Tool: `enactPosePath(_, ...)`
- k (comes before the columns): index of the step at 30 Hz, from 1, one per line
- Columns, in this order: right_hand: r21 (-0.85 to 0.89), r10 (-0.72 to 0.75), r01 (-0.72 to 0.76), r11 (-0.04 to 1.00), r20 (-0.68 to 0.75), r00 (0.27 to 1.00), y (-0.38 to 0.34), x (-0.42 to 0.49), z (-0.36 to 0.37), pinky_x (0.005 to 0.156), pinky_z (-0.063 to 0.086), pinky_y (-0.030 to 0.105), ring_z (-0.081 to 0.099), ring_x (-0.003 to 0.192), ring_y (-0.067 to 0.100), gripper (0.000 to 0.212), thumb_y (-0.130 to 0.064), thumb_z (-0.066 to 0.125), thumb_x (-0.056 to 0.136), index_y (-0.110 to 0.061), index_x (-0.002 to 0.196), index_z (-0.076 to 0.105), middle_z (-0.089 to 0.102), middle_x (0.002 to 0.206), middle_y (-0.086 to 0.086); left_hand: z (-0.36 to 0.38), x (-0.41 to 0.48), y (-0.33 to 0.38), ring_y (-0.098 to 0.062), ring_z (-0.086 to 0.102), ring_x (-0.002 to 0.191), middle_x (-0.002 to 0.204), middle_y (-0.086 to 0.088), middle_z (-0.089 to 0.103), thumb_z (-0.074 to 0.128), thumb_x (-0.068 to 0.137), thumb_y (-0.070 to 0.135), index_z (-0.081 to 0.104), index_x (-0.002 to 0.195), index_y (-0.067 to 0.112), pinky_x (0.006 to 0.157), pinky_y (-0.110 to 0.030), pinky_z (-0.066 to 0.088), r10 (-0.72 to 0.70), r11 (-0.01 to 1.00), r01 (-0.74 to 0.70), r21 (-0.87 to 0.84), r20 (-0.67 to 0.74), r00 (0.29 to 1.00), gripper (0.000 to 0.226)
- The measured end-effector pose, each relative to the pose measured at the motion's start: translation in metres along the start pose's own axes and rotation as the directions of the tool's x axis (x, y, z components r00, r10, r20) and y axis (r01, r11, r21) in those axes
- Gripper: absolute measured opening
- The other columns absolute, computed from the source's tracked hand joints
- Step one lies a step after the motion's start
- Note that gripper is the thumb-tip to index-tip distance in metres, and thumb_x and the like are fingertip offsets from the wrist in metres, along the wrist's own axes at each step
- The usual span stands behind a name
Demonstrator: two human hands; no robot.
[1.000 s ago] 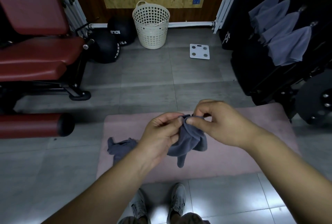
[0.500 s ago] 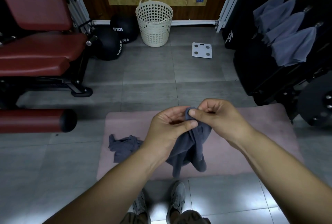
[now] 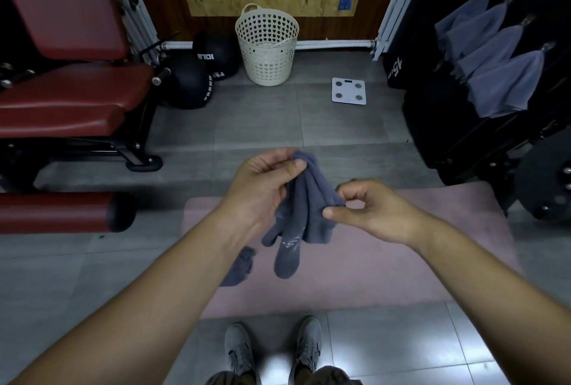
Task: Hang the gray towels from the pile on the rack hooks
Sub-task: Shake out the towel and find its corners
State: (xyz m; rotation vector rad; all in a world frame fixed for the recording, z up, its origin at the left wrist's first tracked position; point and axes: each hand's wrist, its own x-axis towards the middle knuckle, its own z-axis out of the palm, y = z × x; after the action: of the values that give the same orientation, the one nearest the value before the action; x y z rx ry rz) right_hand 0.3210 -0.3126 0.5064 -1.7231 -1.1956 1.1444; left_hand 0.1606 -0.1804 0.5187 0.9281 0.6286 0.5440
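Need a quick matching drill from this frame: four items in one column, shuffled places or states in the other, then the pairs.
Items:
1. held towel
2. laundry basket
3. bathroom scale
4. hung towels

Places or states:
A. on the rack at the right
B. flat on the gray floor tiles, right of the basket
C. pinched between the left hand and right hand, above the pink mat
D. upright against the back wall, beside the black balls

Pairs: 1-C, 2-D, 3-B, 4-A

Dim room – glare on floor tiles, edges bowed, right side perhaps underexposed.
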Motion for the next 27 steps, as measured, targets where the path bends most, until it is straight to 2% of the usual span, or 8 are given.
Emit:
enactPosePath(3, 0.006, 0.046, -0.046, 0.999, 0.016, 0.999, 0.009, 0.007, -0.001, 0.069, 0.049, 0.020, 0.062, 0.068, 0.005, 0.025, -0.018, 0.075, 0.090, -0.013, 0.068, 0.064, 0.065, 0.067, -0.012, -0.005, 0.006, 0.010, -0.010, 0.070, 0.074, 0.078, -0.001, 0.075, 0.055, 0.092, -0.006, 0.079, 0.077, 0.015, 0.075, -0.021, 0.057, 0.045, 0.998, -0.046, 0.034, 0.026, 0.999, 0.036)
enactPosePath(5, 0.022, 0.096, -0.097, 0.995, 0.065, 0.993, 0.018, 0.008, -0.001, 0.070, 0.048, 0.023, 0.060, 0.072, 0.007, 0.023, -0.021, 0.074, 0.090, -0.002, 0.079, 0.066, 0.064, 0.072, -0.008, -0.012, 0.013, 0.021, -0.011, 0.071, 0.073, 0.079, -0.002, 0.075, 0.060, 0.086, 0.000, 0.080, 0.075, 0.016, 0.073, -0.021, 0.057, 0.066, 0.997, -0.066, -0.026, -0.009, 0.998, 0.028)
enactPosePath(8, 0.048, 0.160, -0.164, 0.985, 0.070, 0.985, 0.035, 0.007, 0.003, 0.071, 0.043, 0.031, 0.053, 0.075, 0.013, 0.047, -0.036, 0.075, 0.081, 0.007, 0.086, 0.059, 0.057, 0.077, 0.002, -0.027, 0.026, 0.036, -0.017, 0.068, 0.075, 0.084, -0.007, 0.072, 0.063, 0.085, 0.006, 0.074, 0.087, 0.008, 0.075, -0.027, 0.055, 0.095, 0.991, -0.104, -0.088, -0.106, 0.990, 0.011)
enactPosePath(13, -0.176, 0.330, -0.312, 0.934, 0.085, 0.940, 0.060, 0.004, 0.000, 0.061, 0.037, 0.025, 0.044, 0.059, 0.005, 0.032, -0.034, 0.071, 0.088, -0.017, 0.067, 0.052, 0.047, 0.060, -0.011, -0.049, 0.044, 0.046, -0.018, 0.066, 0.073, 0.084, -0.009, 0.067, 0.059, 0.094, 0.003, 0.066, 0.091, 0.006, 0.074, -0.029, 0.056, 0.101, 0.986, -0.132, -0.105, -0.255, 0.962, 0.008)
enactPosePath(17, -0.326, 0.449, -0.411, 0.851, 0.049, 0.892, 0.079, -0.007, -0.012, 0.058, 0.036, 0.019, 0.045, 0.058, 0.006, 0.036, -0.043, 0.068, 0.090, -0.020, 0.065, 0.054, 0.048, 0.057, -0.015, -0.076, 0.052, 0.044, -0.018, 0.066, 0.078, 0.085, -0.007, 0.069, 0.062, 0.093, 0.003, 0.068, 0.094, 0.008, 0.081, -0.030, 0.055, 0.136, 0.982, -0.176, -0.070, -0.385, 0.913, 0.008)
enactPosePath(20, -0.543, 0.493, -0.423, 0.726, -0.020, 0.870, 0.090, -0.015, -0.026, 0.064, 0.041, 0.026, 0.058, 0.073, 0.013, 0.027, -0.046, 0.064, 0.089, -0.026, 0.072, 0.058, 0.060, 0.072, -0.011, -0.089, 0.050, 0.031, -0.009, 0.066, 0.073, 0.080, 0.001, 0.071, 0.064, 0.093, 0.003, 0.070, 0.088, 0.015, 0.072, -0.021, 0.053, 0.187, 0.982, -0.154, 0.107, -0.482, 0.856, 0.014)
enactPosePath(24, -0.782, 0.518, -0.438, 0.444, -0.174, 0.837, 0.102, -0.019, -0.043, 0.081, 0.042, 0.028, 0.060, 0.111, 0.028, 0.030, -0.039, 0.050, 0.099, -0.019, 0.115, 0.063, 0.066, 0.122, 0.009, -0.112, 0.048, 0.010, -0.004, 0.060, 0.068, 0.082, 0.001, 0.066, 0.064, 0.093, 0.002, 0.069, 0.086, 0.018, 0.066, -0.017, 0.049, 0.196, 0.976, -0.099, 0.192, -0.594, 0.780, 0.018)
enactPosePath(27, -0.904, 0.409, -0.385, 0.186, -0.286, 0.867, 0.105, -0.022, -0.052, 0.090, 0.041, 0.032, 0.054, 0.117, 0.027, 0.032, -0.038, 0.041, 0.101, -0.023, 0.120, 0.062, 0.067, 0.121, 0.005, -0.131, 0.049, -0.002, -0.011, 0.057, 0.073, 0.081, 0.001, 0.063, 0.062, 0.095, 0.005, 0.066, 0.082, 0.021, 0.061, -0.022, 0.049, 0.156, 0.978, -0.025, 0.205, -0.657, 0.738, 0.021)
